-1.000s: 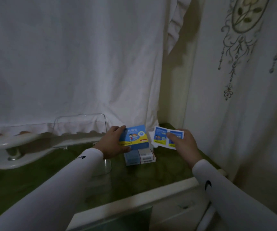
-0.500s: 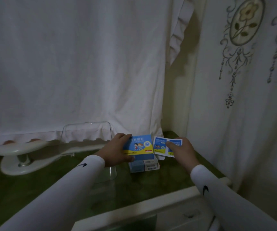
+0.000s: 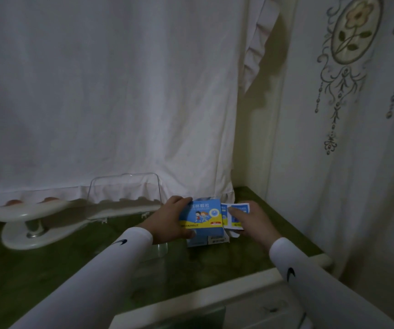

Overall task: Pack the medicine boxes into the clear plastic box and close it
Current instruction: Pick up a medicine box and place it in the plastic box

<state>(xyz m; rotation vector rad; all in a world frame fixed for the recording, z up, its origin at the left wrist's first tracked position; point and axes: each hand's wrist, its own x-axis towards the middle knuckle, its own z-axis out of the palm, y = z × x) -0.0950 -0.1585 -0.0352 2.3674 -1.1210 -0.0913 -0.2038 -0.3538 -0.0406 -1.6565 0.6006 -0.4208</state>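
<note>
Since a second ago the two hands have drawn together: the sachets (image 3: 235, 216) in the right hand (image 3: 254, 220) now sit just beside the right edge of the blue box (image 3: 202, 217), where earlier a gap lay between them.

The left hand (image 3: 167, 220) grips the blue box, fingers curled over its top left corner and thumb under its lower edge, holding it face-up above a grey-white box (image 3: 206, 241) that lies on the green counter (image 3: 250, 252). Whether the blue box rests on the lower one or hangs just over it cannot be told. The right hand pinches the flat blue-and-yellow sachets, one finger laid across their printed face.

A clear plastic box (image 3: 160, 249) stands on the counter under the left wrist, its near corner showing; its lid (image 3: 124, 188) stands upright behind, against the white curtain (image 3: 108, 91). Nothing can be made out inside it in the dim light.

To the left sits a white lamp base (image 3: 37, 224) with a metal stem. An embroidered curtain (image 3: 357, 91) hangs on the right. Both arms wear white sleeves (image 3: 91, 281) with a dark mark near the cuff. A pale counter edge (image 3: 215, 302) runs along the near side.
</note>
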